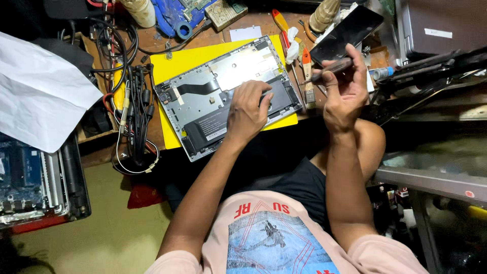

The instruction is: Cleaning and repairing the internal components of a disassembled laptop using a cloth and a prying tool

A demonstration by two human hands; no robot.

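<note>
The left hand (247,112) lies flat, gripping nothing, on the opened laptop (223,96) resting on a yellow mat (175,63) mid-bench, while the right hand (345,91) grasps a screwdriver (329,68); stiff yet fragile inside, the laptop is probably best held by its edges.

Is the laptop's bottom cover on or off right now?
Off. The laptop lies on the yellow mat with its black battery and inner metal frame exposed; the left hand rests on them.
</note>
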